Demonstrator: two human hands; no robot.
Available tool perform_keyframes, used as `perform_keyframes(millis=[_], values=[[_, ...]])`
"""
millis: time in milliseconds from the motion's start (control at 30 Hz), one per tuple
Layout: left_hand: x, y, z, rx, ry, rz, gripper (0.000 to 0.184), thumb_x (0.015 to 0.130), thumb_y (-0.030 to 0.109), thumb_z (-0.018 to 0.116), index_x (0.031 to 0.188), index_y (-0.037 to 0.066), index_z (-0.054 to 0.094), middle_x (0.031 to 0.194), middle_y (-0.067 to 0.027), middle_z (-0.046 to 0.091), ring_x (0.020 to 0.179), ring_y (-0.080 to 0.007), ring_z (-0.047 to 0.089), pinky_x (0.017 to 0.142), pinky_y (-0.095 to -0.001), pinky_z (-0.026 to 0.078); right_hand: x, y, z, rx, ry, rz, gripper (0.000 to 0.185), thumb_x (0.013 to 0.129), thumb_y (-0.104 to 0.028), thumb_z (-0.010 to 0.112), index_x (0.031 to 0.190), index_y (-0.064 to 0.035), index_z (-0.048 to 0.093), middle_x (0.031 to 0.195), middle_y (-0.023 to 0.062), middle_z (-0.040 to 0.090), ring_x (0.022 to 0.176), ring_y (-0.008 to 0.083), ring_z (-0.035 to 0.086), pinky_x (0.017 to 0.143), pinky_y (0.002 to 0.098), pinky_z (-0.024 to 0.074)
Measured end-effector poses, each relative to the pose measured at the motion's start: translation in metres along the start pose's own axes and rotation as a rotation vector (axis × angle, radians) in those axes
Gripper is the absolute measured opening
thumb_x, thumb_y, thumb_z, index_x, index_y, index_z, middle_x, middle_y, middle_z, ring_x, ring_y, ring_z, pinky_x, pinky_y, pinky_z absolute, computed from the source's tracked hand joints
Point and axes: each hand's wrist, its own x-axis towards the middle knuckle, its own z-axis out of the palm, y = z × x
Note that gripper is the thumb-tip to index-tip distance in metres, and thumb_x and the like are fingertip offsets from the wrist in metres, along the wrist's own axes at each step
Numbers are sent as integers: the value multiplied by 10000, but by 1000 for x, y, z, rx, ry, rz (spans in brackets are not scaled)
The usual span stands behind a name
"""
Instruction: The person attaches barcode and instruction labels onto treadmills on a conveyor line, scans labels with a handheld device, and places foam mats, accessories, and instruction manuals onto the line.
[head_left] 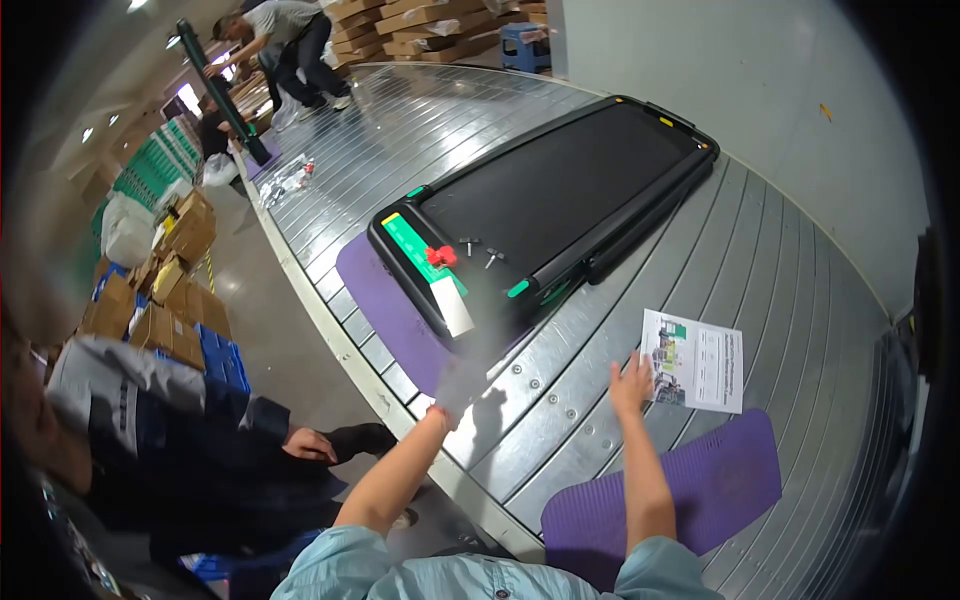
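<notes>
My right hand [632, 384] has its fingers spread at the left edge of a printed sheet [695, 362], which lies flat on the slatted metal surface; I cannot tell whether it presses on the paper. A grey blur covers my left hand [463, 385], so its fingers and anything in them are hidden. It is near the close end of a black treadmill [560, 190]. On that end are a green label strip [412, 243], a white card [452, 307], a red item [441, 257] and two small T-shaped metal pieces [494, 259].
Purple mats lie under the treadmill's near end [385, 300] and before me [690, 485]. A co-worker in dark clothes [180, 440] stands close on my left. Cardboard boxes [185, 310] stand beyond the metal edge. Another person [290, 40] holds a black upright [222, 95] farther back.
</notes>
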Motion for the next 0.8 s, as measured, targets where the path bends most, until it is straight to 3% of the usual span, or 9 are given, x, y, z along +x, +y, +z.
perform_keyframes(millis=[33,67,100,133,233,300,533,633,800], values=[[-18,-13,9,316,74,24,134,823,171,421,880,85,508,818,-44,505,762,-200,498,653,-306,411,3,17,-5,-130,37,-15,521,756,-366,515,1165,-61,408,1239,170,333,1149,338,296,911,481,253],[-32,-25,-2,981,-253,160,202,838,213,401,874,68,537,802,-43,529,758,-182,507,660,-278,416,1,25,-8,-135,41,13,521,756,-366,515,1165,-61,408,1239,170,333,1149,338,296,911,481,253],[-59,-44,6,895,-193,141,162,763,185,489,869,81,552,829,-65,551,798,-231,526,672,-320,422,-5,38,-10,-192,-26,-24,541,757,-379,507,1180,-61,392,1248,166,324,1159,341,279,919,488,234],[-69,-55,12,1411,-472,-25,153,758,183,490,849,79,556,807,-71,568,729,-251,536,635,-339,435,-11,52,-12,-248,-87,-58,561,757,-391,500,1195,-62,376,1256,163,315,1169,345,261,928,494,216],[-127,-141,-42,685,-397,47,171,796,209,476,824,56,546,757,-68,575,639,-226,544,579,-327,442,-57,49,-18,-229,-273,-235,616,754,-433,475,1220,-53,343,1275,156,292,1185,344,240,952,485,188],[-161,-130,-28,255,-233,-464,237,818,260,476,819,31,537,721,-52,562,622,-179,545,556,-297,442,-79,45,-12,-77,-248,-400,586,743,-386,513,1188,-33,370,1251,169,313,1171,334,265,937,482,210],[-183,-105,-29,626,-397,-433,312,825,264,491,998,8,532,820,-53,572,728,-115,542,675,-243,440,-174,58,-66,-133,114,-94,533,687,-263,594,1150,-79,404,1201,176,347,1127,316,306,890,498,253],[-187,-121,-46,771,-440,-344,326,819,279,488,1017,22,528,836,-58,574,736,-117,541,680,-244,436,-255,95,-93,-225,-242,164,595,798,-436,401,1290,-135,255,1367,140,107,1267,295,57,982,512,36],[-198,-145,-74,1023,-583,-78,345,800,313,471,1026,59,526,881,-100,579,786,-178,543,711,-290,425,-305,117,-119,-211,-290,288,592,801,-401,416,1301,-149,223,1372,138,70,1269,290,34,975,523,53]])
